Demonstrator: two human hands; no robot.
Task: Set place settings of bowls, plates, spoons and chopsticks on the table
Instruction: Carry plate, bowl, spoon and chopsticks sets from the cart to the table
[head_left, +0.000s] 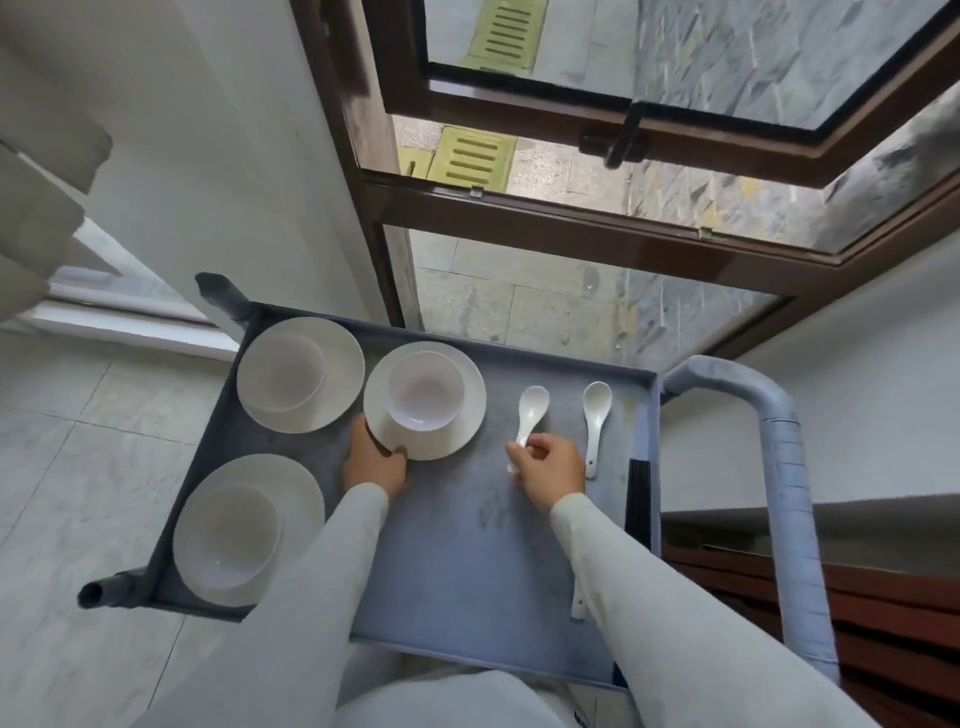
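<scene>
Plate under bowl: left hand fingers grip near rim | left spoon: right hand fingers pinch handle

The widest bare stretch of the cart's surface lay at the near middle, between the two sleeves. Two plates with bowls filled the left side, the far plate and the near plate, with a narrow gap between them. The middle plate blocked the far centre, the left hand gripping its near edge. The right hand pinched the left spoon; a bare strip separated it from the right spoon. Black chopsticks, the raised rim and the handle closed off the right.
</scene>
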